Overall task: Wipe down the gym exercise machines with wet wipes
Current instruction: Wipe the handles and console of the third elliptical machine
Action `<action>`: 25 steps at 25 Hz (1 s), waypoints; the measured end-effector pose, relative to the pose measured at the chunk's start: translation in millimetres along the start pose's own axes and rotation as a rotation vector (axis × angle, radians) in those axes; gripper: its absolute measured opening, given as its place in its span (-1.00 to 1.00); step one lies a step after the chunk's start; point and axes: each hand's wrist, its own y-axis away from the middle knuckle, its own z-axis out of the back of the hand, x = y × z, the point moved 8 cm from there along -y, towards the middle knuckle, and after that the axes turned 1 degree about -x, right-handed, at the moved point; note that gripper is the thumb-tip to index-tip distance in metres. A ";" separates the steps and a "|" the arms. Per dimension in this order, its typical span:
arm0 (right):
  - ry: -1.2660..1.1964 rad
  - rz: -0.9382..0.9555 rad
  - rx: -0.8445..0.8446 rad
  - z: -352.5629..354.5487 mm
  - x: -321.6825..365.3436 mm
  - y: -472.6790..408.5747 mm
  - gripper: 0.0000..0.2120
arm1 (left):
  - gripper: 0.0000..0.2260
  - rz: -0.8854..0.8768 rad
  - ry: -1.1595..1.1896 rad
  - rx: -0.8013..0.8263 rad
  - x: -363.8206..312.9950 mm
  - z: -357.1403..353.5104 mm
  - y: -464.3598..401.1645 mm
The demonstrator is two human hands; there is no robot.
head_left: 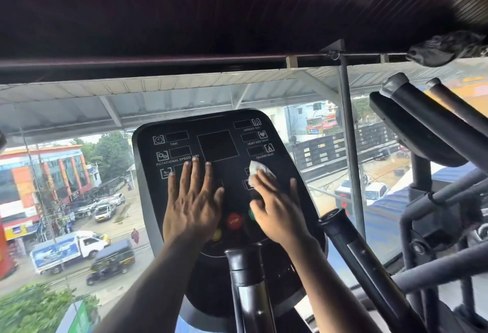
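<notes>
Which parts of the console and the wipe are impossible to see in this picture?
Head view:
- Console lower left labels: covered by the left hand.
- Most of the wipe: hidden under the right hand.
- Green button: mostly behind the right hand.
- Console base: behind the handlebar post.

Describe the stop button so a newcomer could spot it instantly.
Start at the black console before the window. Near its lower edge, between the left hand and the right hand, sits the stop button: the only red one, marked STOP.
</notes>
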 end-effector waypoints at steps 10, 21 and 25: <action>-0.024 -0.035 0.097 -3.1 -5.8 -35.4 -0.47 | -0.27 -0.003 -0.044 -0.015 -1.5 2.8 2.6; 0.140 -0.294 0.061 -6.3 -46.2 -37.4 -0.29 | -0.28 -0.004 -0.044 -0.026 -0.6 4.5 3.3; 0.021 -0.307 0.081 -9.9 -40.5 -99.7 -0.32 | -0.28 -0.008 -0.013 -0.020 -2.3 7.3 3.2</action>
